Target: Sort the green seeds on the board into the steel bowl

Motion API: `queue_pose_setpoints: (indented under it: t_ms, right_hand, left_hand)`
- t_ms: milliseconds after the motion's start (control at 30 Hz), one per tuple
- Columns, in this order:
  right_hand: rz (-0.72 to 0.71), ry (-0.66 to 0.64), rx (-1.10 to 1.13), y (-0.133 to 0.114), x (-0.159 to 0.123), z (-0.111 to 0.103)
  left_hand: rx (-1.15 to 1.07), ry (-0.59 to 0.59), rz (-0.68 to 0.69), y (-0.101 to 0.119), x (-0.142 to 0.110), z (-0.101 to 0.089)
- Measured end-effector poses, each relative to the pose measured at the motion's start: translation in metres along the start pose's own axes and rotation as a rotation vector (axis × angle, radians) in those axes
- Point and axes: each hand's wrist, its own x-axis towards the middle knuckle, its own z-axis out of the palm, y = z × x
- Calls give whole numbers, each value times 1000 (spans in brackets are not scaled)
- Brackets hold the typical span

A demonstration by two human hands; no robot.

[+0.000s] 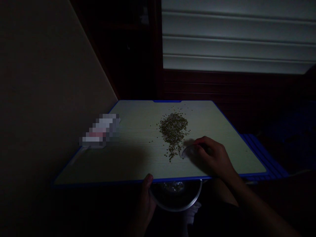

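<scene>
Desk [133, 131] hides the far side of the bowl [174, 209] at six o'clock; a hasty push over that edge, or a slip of the bowl, could, I judge, cause a spill. Left hand [148, 201] looks clamped on the bowl's nine-o'clock side; right hand [216, 154], at four o'clock, pinches together. A blurred pack [101, 131] sits at nine, out of the way. A clear strip [184, 151], in the right hand's pinch, is just beside grains [173, 126] heaped mid-desk, trailing towards six.

1 head-worn camera faces forward and down, seemingly from near above the tabletop [135, 131] (it's dim).
</scene>
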Motion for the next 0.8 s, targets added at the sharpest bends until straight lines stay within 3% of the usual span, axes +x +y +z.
queue_pose_setpoints:
  t_ms: [500,800]
  right_hand:
    - [3,2,12,0,-1,0]
    - [-31,-47,22,-4,-1,-1]
  left_hand:
    - [-2,28,70,1,-3,5]
    - [3,18,31,1,-2,3]
